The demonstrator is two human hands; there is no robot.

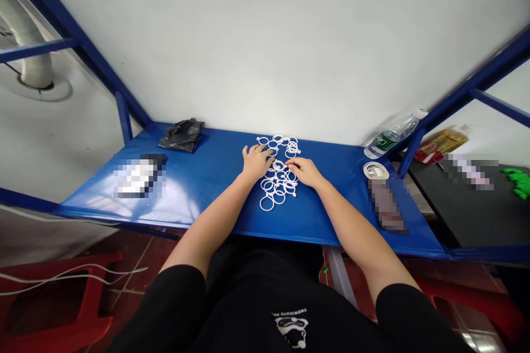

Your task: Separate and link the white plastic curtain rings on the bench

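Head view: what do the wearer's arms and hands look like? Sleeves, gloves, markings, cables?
Left hand and right hand are ungloved. No watch, bracelet or cable shows on the bare forearms. Plain black short sleeves end near the elbows, part of a black shirt with a white print.

Pixelation is obscuring a pale object and a brownish object on the table. The left hand is partly covering the white rings. The picture edge is cropping a red stool.
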